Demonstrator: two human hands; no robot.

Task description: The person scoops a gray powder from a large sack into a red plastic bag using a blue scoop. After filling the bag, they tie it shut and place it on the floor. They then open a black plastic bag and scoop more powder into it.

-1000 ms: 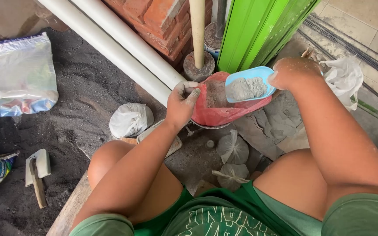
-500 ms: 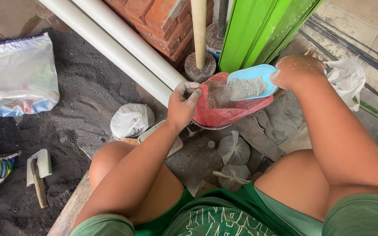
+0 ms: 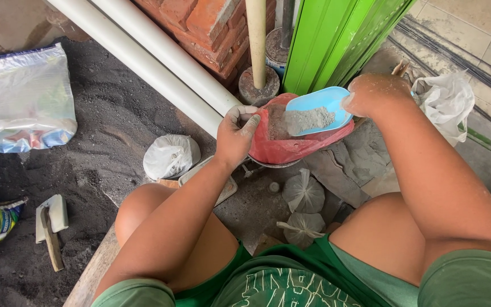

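This is looking like an outdoor building-work corner beside a house. Dark sand (image 3: 103, 131) is spreading across the ground at the left of the frame, white pipes (image 3: 160, 62) are leaning along a brick wall (image 3: 200, 23) at the top, and a trowel (image 3: 52, 227) is lying at lower left. Small tied bags (image 3: 302, 193) of grey powder are sitting at centre, with tiled floor (image 3: 484, 28) showing at upper right.

the ground (image 3: 115, 119) is covered in dark grey sand and directly carries two white pipes (image 3: 160, 62), a large clear plastic bag (image 3: 21, 96), a tied white bag (image 3: 170, 156), two small knotted clear bags (image 3: 302, 193), and a wooden-handled trowel (image 3: 52, 224).
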